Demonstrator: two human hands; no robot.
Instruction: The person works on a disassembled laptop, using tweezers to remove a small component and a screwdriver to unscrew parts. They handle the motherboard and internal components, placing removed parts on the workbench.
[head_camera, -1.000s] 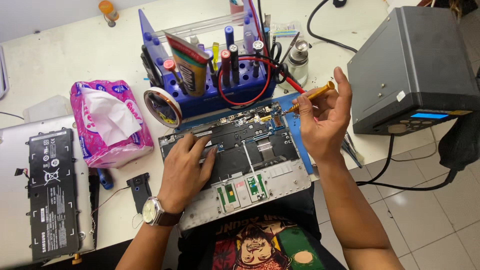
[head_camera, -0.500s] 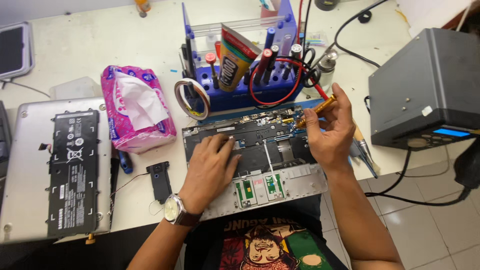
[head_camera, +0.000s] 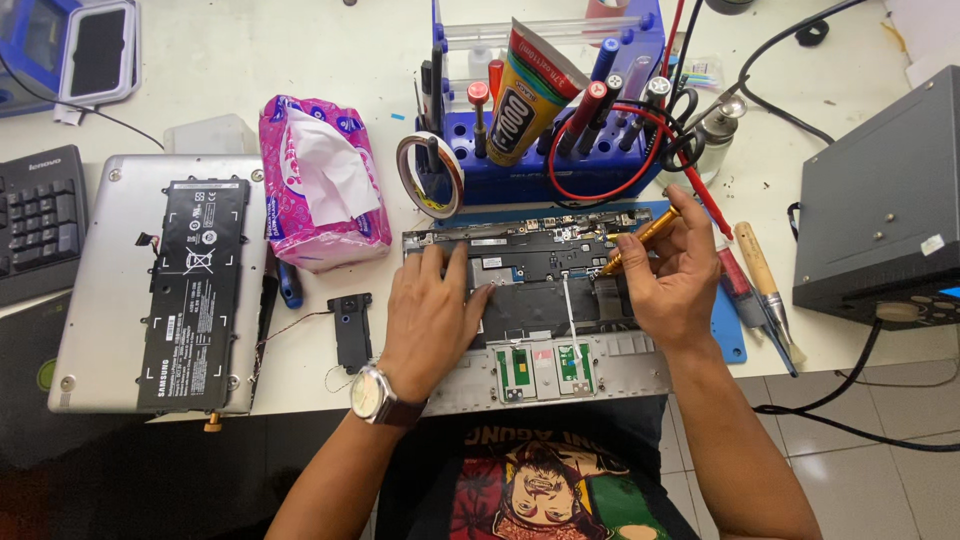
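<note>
At the far left of the white tabletop (head_camera: 250, 60) lies a black keyboard (head_camera: 38, 222), and just right of it a silver laptop bottom cover (head_camera: 100, 290) with a flat black battery (head_camera: 195, 295) resting on it, its long axis running near to far. Further right sit a pink tissue pack (head_camera: 320, 185) and, nearer, a small black speaker part (head_camera: 352, 330) on thin wires. The opened laptop chassis (head_camera: 545, 300) lies in the middle, its long axis running left to right, directly in front of the person and under both hands. The left hand (head_camera: 430, 320) rests flat on the left part of the chassis, fingers spread and pointing to the far side, pressing it down. The right hand (head_camera: 675, 280) sits over the right part, pinching a yellow-handled screwdriver (head_camera: 640, 240) between thumb and fingers; the tool slants from upper right down to lower left, its tip meeting the far right area of the board, so the right hand is the nearer one to that spot. Beyond the chassis stands a blue tool rack (head_camera: 560, 170) with a tape roll (head_camera: 430, 175) leaning at its left. Right of the hand lie two more screwdrivers (head_camera: 760, 290), then a dark grey box (head_camera: 880, 220).
</note>
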